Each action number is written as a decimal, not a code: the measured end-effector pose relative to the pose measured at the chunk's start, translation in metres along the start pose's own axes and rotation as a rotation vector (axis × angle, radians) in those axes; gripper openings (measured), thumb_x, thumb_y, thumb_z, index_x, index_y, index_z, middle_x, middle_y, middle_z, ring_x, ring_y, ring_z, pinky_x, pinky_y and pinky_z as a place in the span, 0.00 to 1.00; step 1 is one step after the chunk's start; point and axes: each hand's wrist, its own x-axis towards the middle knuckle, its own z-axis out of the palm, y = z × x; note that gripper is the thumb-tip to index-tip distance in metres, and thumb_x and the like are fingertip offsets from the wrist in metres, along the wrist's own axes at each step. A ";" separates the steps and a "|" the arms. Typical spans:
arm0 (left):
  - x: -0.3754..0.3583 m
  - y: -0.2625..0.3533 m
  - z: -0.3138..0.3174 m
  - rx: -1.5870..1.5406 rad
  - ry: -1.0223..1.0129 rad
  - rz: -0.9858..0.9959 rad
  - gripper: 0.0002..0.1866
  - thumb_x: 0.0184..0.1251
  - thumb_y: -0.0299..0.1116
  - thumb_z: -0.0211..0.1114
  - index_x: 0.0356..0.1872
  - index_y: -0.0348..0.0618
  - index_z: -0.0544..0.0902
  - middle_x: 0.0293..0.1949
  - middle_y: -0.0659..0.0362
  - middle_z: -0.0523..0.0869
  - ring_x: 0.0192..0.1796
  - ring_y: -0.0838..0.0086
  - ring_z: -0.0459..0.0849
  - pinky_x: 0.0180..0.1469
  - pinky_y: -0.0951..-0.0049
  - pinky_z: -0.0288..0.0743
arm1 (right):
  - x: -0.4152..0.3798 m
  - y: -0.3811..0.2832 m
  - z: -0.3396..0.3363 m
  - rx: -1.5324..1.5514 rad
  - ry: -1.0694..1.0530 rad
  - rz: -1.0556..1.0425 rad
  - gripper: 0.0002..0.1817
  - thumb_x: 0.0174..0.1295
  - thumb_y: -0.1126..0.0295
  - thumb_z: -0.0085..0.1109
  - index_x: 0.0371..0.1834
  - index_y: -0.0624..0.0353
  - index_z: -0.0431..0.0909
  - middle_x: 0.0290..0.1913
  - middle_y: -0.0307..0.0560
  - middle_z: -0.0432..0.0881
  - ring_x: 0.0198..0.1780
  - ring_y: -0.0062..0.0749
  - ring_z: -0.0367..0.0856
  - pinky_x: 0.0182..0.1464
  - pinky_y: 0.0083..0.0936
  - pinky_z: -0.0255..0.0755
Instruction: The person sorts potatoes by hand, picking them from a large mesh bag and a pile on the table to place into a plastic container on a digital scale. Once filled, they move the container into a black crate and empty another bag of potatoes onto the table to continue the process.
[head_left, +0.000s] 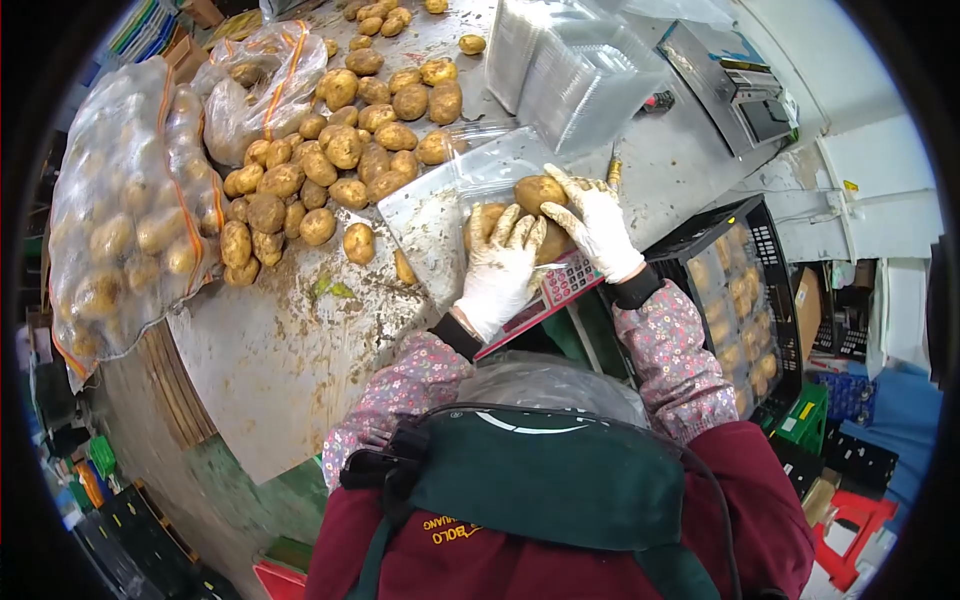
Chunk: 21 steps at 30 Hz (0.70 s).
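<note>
Several potatoes (538, 193) sit in a clear plastic tray (505, 160) on a weighing scale with a flat metal plate (425, 220) and a red keypad panel (568, 282). My left hand (497, 275), in a dirty white glove, lies with its fingers curled over potatoes at the tray's near left side. From the right, my gloved right hand (597, 228) holds a potato between its thumb and fingers. The fingers partly cover the potatoes and the tray's near edge.
Loose potatoes (345, 148) are heaped at the left, beside a large clear bag of potatoes (120, 220). Stacked clear trays (585, 85) stand behind the scale. A black crate (785, 290) at the right holds packed potatoes (735, 300). A metal device (725, 90) stands back right.
</note>
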 end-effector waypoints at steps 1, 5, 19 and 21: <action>-0.003 -0.002 0.005 0.008 -0.001 0.003 0.35 0.53 0.45 0.70 0.64 0.45 0.75 0.62 0.54 0.77 0.72 0.57 0.65 0.75 0.35 0.39 | 0.000 0.002 0.000 -0.058 -0.009 -0.048 0.30 0.60 0.53 0.63 0.66 0.49 0.75 0.51 0.51 0.83 0.55 0.48 0.77 0.61 0.43 0.64; -0.008 0.000 0.006 0.054 0.115 0.107 0.34 0.52 0.41 0.70 0.64 0.50 0.76 0.62 0.59 0.78 0.69 0.62 0.70 0.74 0.36 0.44 | -0.003 0.004 0.004 -0.201 -0.063 -0.146 0.27 0.64 0.57 0.59 0.68 0.44 0.73 0.53 0.47 0.81 0.60 0.47 0.73 0.66 0.45 0.57; -0.037 -0.112 -0.064 -0.574 0.840 -0.701 0.16 0.72 0.28 0.59 0.58 0.33 0.77 0.52 0.54 0.83 0.53 0.74 0.80 0.59 0.74 0.73 | -0.079 0.063 -0.016 0.622 0.243 0.513 0.17 0.74 0.67 0.52 0.57 0.70 0.79 0.52 0.49 0.85 0.53 0.28 0.81 0.61 0.26 0.71; -0.015 -0.114 -0.048 -0.634 0.786 -0.656 0.16 0.71 0.29 0.60 0.57 0.35 0.79 0.51 0.55 0.83 0.51 0.75 0.80 0.57 0.75 0.73 | -0.088 0.067 -0.007 0.659 0.210 0.530 0.16 0.74 0.68 0.52 0.56 0.70 0.79 0.51 0.49 0.85 0.53 0.28 0.82 0.60 0.26 0.72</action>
